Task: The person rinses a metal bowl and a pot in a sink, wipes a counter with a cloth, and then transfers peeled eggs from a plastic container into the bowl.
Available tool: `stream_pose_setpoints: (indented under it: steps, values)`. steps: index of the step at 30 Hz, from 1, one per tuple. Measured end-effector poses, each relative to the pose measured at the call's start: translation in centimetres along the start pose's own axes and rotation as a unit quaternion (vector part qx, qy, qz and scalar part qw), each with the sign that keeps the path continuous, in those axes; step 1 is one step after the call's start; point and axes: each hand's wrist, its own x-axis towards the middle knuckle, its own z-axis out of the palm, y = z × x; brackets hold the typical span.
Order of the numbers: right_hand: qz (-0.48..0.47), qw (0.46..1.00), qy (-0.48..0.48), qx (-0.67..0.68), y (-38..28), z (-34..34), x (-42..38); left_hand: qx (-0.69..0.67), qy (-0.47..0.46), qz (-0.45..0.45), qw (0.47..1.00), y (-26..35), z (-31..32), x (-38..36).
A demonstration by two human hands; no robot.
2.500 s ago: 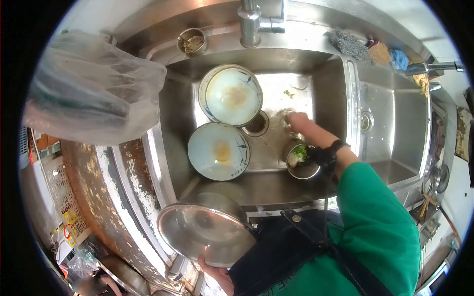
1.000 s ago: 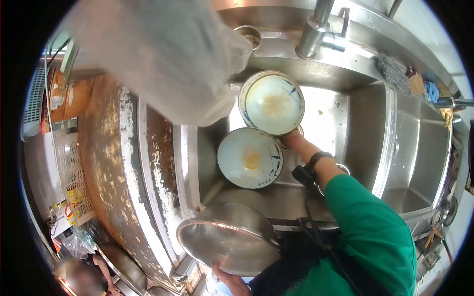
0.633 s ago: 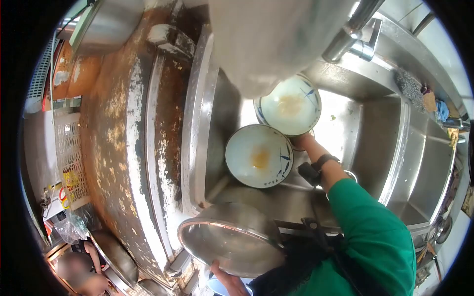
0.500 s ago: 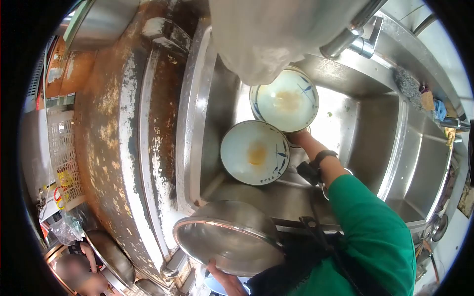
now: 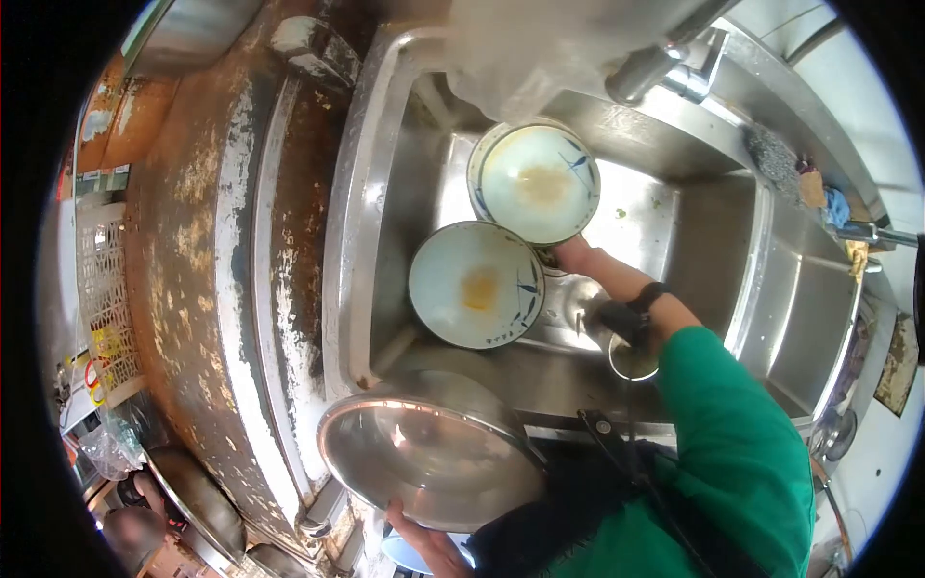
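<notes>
My left hand [image 5: 432,542] grips the near rim of a large metal basin [image 5: 434,453], its thumb over the edge; the basin is tilted at the sink's near left corner. My right hand [image 5: 581,254] is at the lower right rim of a pale bowl [image 5: 540,183] with blue leaf marks and a brownish patch inside. The fingers seem closed on that rim, though their tips are hidden beneath it. A second rim shows under this bowl. A similar bowl [image 5: 477,285] with a yellow-brown stain lies beside it, nearer the basin.
Both bowls are in a steel sink [image 5: 713,241] with small green scraps on its bottom. A round metal-rimmed item [image 5: 631,361] is under my right wrist. A faucet [image 5: 646,75] and a blurred whitish shape [image 5: 540,43] are above. Left is a worn, rusty counter [image 5: 193,260]; another person appears lower left.
The view has shifted slightly, so the bowls and basin appear further left and up. My right hand has drawn slightly outward from under the bowl's rim. My left hand stays on the basin.
</notes>
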Motion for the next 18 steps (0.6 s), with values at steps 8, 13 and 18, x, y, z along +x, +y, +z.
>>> stream_pose_setpoints:
  steps: [8, 13, 18]
  values:
    - [0.114, 0.979, -0.099, 0.140, -6.9, -14.3, -12.0, -0.007, 0.004, 0.015, 1.000, -1.0, -2.3, 1.3]
    - [0.043, 0.990, -0.028, 0.130, -7.8, -13.8, -20.3, 0.008, -0.048, 0.010, 0.999, -1.7, -4.7, 3.7]
    - [-0.104, 0.992, -0.030, -0.068, -6.9, -13.1, -22.4, 0.085, 0.000, 0.078, 0.993, -1.7, -3.0, 1.3]
